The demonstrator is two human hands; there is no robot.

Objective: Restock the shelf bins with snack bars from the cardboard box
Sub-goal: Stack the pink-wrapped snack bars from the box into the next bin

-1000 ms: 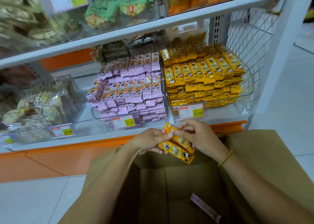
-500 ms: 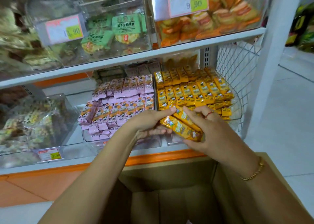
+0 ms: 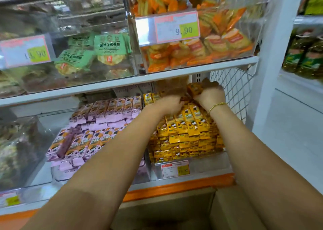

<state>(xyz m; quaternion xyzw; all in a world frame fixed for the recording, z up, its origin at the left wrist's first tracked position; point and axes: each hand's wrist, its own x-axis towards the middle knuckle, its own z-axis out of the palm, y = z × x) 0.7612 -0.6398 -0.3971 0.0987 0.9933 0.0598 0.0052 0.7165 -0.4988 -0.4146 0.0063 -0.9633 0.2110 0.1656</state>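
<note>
Both my arms reach into the clear bin [image 3: 201, 167] that holds the stacked yellow snack bars [image 3: 183, 130]; this bin is the landmark for all positions below. My right hand [image 3: 210, 95] is at the back of the bin, above the stack, with fingers curled around a small bundle of yellow bars [image 3: 194, 89]. A gold bracelet [image 3: 216, 105] sits on that wrist. My left hand [image 3: 170, 102] is just left of the right hand, knuckles up, resting at the rear of the stack; whether it grips a bar or only presses on the pile cannot be determined, since the fingers are hidden and blurred. A price tag [image 3: 175, 168] is fixed to the bin's front wall. Left of the bin, touching it, is a second bin filled with pink-wrapped bars [image 3: 106, 123]. Right of the bin is a wire mesh panel [image 3: 232, 91]. Below the bin, at the frame's bottom edge, part of the cardboard box [image 3: 166, 212] is visible.
</note>
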